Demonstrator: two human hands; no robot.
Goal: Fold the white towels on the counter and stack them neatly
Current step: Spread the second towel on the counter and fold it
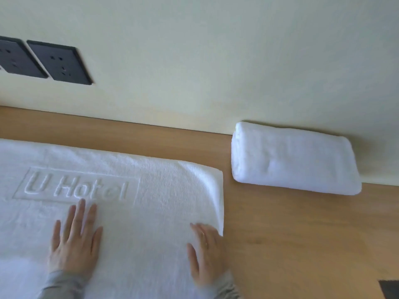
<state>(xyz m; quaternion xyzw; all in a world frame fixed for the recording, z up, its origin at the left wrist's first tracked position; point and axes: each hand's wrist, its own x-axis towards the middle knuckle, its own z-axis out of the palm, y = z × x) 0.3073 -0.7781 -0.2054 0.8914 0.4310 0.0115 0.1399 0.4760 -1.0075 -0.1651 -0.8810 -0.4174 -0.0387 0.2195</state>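
Note:
A large white towel [133, 190] with a raised "U Hotel" mark lies spread flat on the wooden counter [291, 234], running off the left and bottom edges. My left hand [74, 240] rests flat on it, fingers apart, just below the lettering. My right hand [205, 253] lies palm down near the towel's right edge, where the corner curls up slightly. A folded white towel [293, 158] sits against the wall at the back right, apart from both hands.
The cream wall [216, 61] rises right behind the counter. Two dark wall sockets [58, 62] sit at the upper left. A dark object [390, 289] shows at the bottom right corner. Bare wood lies between the two towels.

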